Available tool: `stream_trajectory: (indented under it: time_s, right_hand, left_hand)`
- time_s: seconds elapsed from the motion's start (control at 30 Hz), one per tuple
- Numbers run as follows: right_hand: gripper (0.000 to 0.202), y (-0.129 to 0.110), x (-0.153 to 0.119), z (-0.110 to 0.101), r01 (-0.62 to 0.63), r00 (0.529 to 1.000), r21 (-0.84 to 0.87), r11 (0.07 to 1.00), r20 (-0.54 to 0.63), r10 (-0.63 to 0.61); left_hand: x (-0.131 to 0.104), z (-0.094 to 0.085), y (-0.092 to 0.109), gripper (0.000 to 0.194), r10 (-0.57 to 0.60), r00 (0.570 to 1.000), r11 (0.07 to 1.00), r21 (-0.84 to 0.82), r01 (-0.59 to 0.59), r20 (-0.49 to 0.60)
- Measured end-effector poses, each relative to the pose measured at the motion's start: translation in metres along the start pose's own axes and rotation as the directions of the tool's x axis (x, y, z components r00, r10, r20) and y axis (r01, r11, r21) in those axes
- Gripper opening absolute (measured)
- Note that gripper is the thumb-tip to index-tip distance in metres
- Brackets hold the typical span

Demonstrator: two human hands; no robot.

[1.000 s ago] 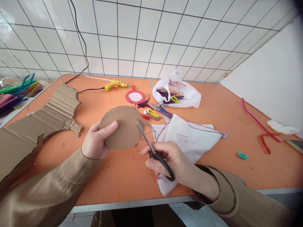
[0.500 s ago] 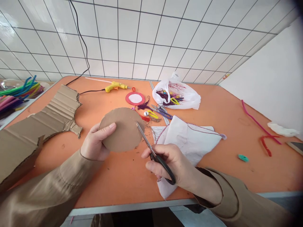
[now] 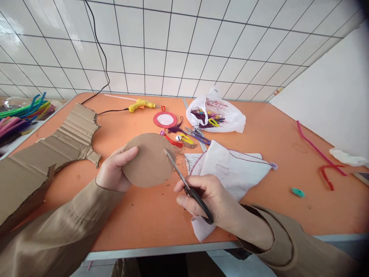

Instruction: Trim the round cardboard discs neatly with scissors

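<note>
A round brown cardboard disc [image 3: 148, 163] is pinched at its left edge by my left hand [image 3: 117, 169], thumb on top. My right hand [image 3: 204, 196] is closed on black-handled scissors [image 3: 197, 198]. Their blades are together, and the tip lies over the upper right part of the disc. Just beyond the disc are a red ring with a white centre [image 3: 165, 119], a red tassel [image 3: 174, 142] and a white bell [image 3: 178, 138]. White cloth [image 3: 233, 169] with purple stitching lies behind and beside my right hand.
Torn cardboard [image 3: 57, 142] covers the left of the orange table [image 3: 144, 231]. At the back are a yellow glue gun [image 3: 141, 104] with its cord and a white plastic bag [image 3: 230, 115] of tassels. Pipe cleaners [image 3: 319, 150] and a teal piece [image 3: 298, 192] lie right.
My left hand and the disc have shifted slightly left and down, showing more of the pink bell behind. The scissors have barely moved, and their tip stays over the disc.
</note>
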State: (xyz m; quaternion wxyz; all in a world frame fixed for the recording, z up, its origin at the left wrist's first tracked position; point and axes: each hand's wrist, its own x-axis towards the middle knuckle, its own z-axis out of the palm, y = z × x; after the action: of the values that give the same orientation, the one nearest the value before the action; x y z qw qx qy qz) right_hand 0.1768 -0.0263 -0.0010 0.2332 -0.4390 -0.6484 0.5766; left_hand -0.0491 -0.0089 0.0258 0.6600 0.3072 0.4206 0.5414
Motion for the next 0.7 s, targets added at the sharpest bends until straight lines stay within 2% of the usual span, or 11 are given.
stream_trajectory:
  time_s: [0.1, 0.23, 0.4, 0.57, 0.7]
  right_hand:
    - [0.024, -0.001, 0.000, 0.001, -0.021, 1.000, 0.029, 0.999, -0.005, 0.022]
    - [0.026, -0.002, 0.002, 0.001, -0.090, 0.996, 0.092, 0.992, 0.026, 0.088]
    - [0.045, -0.005, 0.003, -0.003, -0.118, 0.985, 0.203, 0.972, 0.145, 0.089]
    - [0.059, -0.012, 0.003, -0.009, -0.175, 0.955, 0.274, 0.946, 0.280, 0.096]
    - [0.064, -0.013, 0.002, -0.012, -0.177, 0.948, 0.297, 0.938, 0.308, 0.081]
  left_hand:
    - [0.001, -0.001, 0.000, 0.025, 0.016, 1.000, 1.000, -0.010, -0.016, -0.012]
    - [0.002, -0.001, 0.001, 0.022, 0.018, 0.997, 1.000, -0.021, -0.020, -0.081]
    - [0.002, 0.001, 0.002, 0.020, 0.025, 0.992, 1.000, -0.007, -0.026, -0.126]
    - [0.004, -0.002, 0.002, 0.020, 0.102, 0.985, 0.992, 0.081, -0.092, -0.136]
    - [0.005, -0.003, 0.002, 0.024, 0.138, 0.981, 0.986, 0.116, -0.122, -0.138]
